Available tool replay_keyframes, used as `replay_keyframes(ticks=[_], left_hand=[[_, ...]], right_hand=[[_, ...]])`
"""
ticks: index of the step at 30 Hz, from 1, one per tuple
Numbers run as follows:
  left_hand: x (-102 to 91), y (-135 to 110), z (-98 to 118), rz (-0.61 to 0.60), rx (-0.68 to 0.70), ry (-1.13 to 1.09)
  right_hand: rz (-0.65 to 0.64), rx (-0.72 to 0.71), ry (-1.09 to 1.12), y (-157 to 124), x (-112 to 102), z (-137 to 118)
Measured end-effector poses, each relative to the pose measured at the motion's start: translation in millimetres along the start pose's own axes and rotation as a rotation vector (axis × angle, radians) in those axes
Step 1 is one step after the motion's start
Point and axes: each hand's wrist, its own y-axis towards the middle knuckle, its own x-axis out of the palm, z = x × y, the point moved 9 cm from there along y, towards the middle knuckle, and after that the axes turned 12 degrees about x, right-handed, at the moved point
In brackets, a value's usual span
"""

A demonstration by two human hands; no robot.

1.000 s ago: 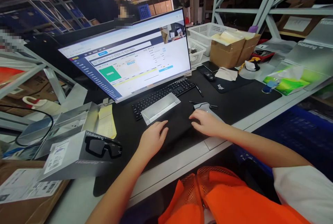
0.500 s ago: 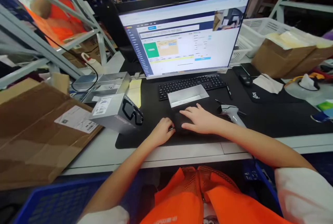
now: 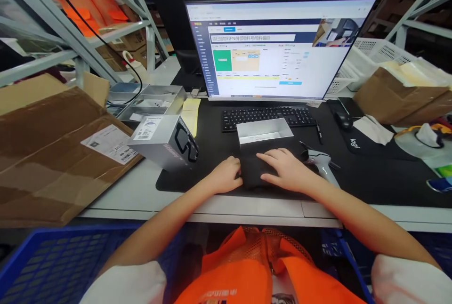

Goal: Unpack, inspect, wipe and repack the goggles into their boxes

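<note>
A black case lies on the dark desk mat in front of me, hard to tell apart from the mat. At its left edge, my left hand is closed with curled fingertips; what exactly they pinch is hidden. My right hand rests on the case's right part, fingers spread. Just behind the case stands an open silver box tray. Left of my left hand is a silver box with dark goggles printed on it. A barcode scanner lies beside my right wrist.
A keyboard and monitor stand behind the tray. A large cardboard box occupies the left side. To the right are a mouse, a crumpled tissue and another cardboard box. A blue crate sits below the desk.
The camera view has tilted and shifted, so the desk sits differently in the picture. Both hands stay at the black case; the left fingers have curled in a little more.
</note>
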Motion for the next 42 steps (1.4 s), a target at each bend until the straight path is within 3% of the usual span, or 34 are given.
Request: replay_keyframes(ticks=[2,4,7,10,12,15,19,22,25,28,32,37,39,42], left_hand=[[-6.4,-5.1,-0.4,0.034,-0.022,-0.005],[-22.2,-8.8,4.7,0.176,-0.057,-0.038],[-40.1,3.5,41.4,0.353,0.033,-0.053],[-22.4,41.8,92.9,0.18,0.194,0.068],[-8.3,63.1,104.7,0.066,0.167,0.145],[-1.7,71.8,100.6,0.006,0.13,0.161],[-14.4,49.0,87.1,0.081,0.187,0.129],[-21.4,31.0,77.8,0.146,0.178,0.133],[-19.5,25.8,74.2,0.157,0.154,0.128],[-15.5,30.2,77.9,0.129,0.136,0.138],[-11.8,39.8,89.9,0.039,0.141,0.12],[-17.3,49.6,90.4,0.006,0.098,0.063],[-16.9,55.8,89.5,0.014,0.095,0.075],[-5.6,68.5,89.3,-0.024,0.096,0.118]], right_hand=[[0.06,0.086,-0.019,-14.1,-4.7,25.1],[0.118,0.213,-0.015,-31.9,-7.4,52.8],[0.155,0.35,-0.015,-52.8,-4.3,74.3],[0.155,0.403,-0.021,-57.4,-0.9,72.8],[0.128,0.437,0.049,-56.7,0.4,74.0],[0.087,0.448,0.195,-58.8,2.4,80.1],[0.078,0.382,0.23,-60.3,4.8,78.2],[0.071,0.414,0.206,-56.2,1.4,76.3],[-0.029,0.47,0.12,-52.9,-4.1,77.6],[-0.143,0.436,0.077,-53.2,-11.2,77.3],[-0.286,0.347,0.292,-54.5,-12.2,76.3],[-0.32,0.524,0.598,-41.2,-15.8,90.1],[-0.287,0.474,0.579,-26.0,-25.0,70.7],[-0.201,0.248,0.318,-1.8,-36.8,12.2]])
